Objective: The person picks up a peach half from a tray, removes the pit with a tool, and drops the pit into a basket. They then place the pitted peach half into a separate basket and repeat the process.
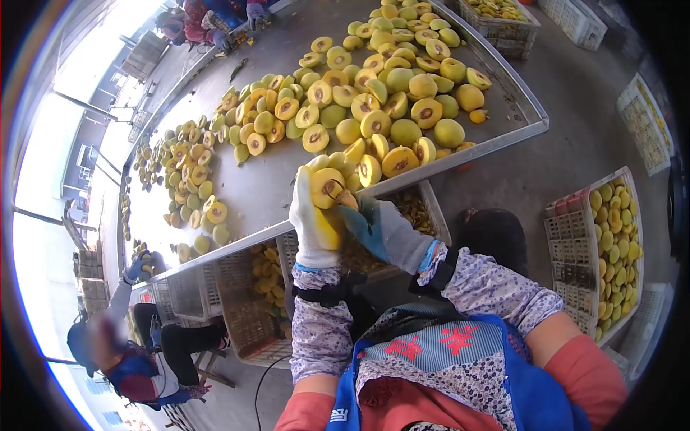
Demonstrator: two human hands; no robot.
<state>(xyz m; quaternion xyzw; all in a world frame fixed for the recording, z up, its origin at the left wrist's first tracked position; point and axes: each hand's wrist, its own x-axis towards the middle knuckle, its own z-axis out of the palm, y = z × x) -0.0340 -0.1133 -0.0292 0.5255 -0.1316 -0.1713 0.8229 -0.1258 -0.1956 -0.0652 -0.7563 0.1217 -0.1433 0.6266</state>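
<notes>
My left hand (315, 219), in a white glove stained yellow, is closed around a halved yellow peach (327, 185), its cut face turned up toward me. My right hand (384, 228), in a grey and blue-green glove, grips a small pitting tool (347, 199) with a brownish handle, mostly hidden by the fingers. Its thin curved end lies against the pit area in the middle of the cut face. Both hands meet just above the near edge of the metal table (266, 187). Right behind them lie more peach halves (399, 161), many with brown pit centres.
Below the table edge stands a crate (435, 208) of scraps. On the right is a crate of peaches (575, 251), with more crates (496, 29) behind the table. A co-worker (144, 359) sits at left, one gloved hand on fruit; other people (215, 21) work across the table.
</notes>
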